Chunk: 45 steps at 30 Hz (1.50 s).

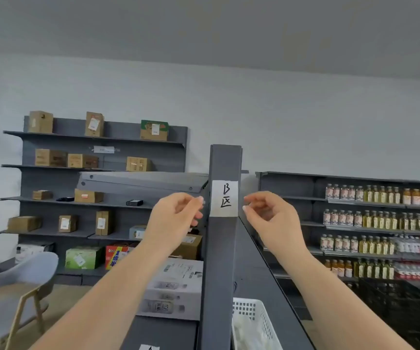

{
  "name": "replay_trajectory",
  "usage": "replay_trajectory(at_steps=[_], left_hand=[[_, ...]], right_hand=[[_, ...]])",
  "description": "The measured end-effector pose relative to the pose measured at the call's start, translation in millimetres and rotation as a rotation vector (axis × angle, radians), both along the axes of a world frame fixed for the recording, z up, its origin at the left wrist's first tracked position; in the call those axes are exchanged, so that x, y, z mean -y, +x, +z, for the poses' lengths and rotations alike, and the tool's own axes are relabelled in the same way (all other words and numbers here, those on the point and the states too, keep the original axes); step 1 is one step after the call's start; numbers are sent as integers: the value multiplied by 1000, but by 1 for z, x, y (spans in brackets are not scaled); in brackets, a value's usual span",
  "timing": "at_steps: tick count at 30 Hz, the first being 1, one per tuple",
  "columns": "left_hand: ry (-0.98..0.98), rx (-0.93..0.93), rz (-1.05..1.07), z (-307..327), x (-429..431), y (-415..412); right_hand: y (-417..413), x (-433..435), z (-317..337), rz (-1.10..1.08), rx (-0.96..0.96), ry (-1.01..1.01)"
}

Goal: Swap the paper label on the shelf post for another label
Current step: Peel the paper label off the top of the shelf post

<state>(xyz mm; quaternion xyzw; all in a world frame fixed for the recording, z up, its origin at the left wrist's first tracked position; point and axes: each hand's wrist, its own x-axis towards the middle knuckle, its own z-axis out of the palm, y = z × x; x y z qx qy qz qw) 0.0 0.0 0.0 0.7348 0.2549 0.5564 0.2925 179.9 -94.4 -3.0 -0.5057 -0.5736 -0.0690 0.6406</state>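
Observation:
A dark grey shelf post (pixel 220 261) rises in the middle of the view. A white paper label (pixel 224 198) with black handwritten marks is stuck on its front near the top. My left hand (pixel 176 214) hovers just left of the label, fingers curled, thumb and forefinger close together, holding nothing. My right hand (pixel 267 212) hovers just right of the label in the same pinched pose, a small gap from the post. Another white paper (pixel 149 347) with black writing peeks in at the bottom edge, mostly cut off.
A white plastic basket (pixel 253 322) sits right of the post's base. Grey cartons (pixel 176 289) lie on the shelf to the left. Behind stand wall shelves with cardboard boxes (pixel 94 124), shelves of bottles (pixel 370 218) at right, and a grey chair (pixel 19 286) at lower left.

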Motion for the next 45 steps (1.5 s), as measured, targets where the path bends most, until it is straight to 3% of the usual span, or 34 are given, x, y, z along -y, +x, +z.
replay_trajectory(at_steps=[19, 34, 45], left_hand=[[141, -10, 40, 11, -48, 34], [151, -4, 151, 9, -41, 39], [130, 8, 172, 9, -39, 41]], right_hand=[[14, -73, -1, -256, 269, 416], [25, -71, 5, -287, 410, 450], [18, -65, 10, -246, 324, 402]])
